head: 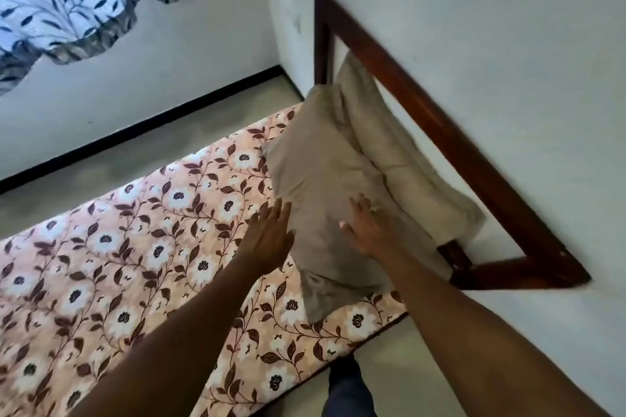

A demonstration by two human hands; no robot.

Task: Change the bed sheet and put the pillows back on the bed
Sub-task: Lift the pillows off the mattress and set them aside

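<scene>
Front pillow (315,186) on bed (135,264) under right hand (367,230), flat; left hand (271,240) beside, fingers straight.

both flat hands (271,235) on front pillow (315,186); floral sheet (118,264)

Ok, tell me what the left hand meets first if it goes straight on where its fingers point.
The front tan pillow. The left hand, fingers straight, points at the pillow's near side, apparently just short of it; depth is unclear.
</scene>
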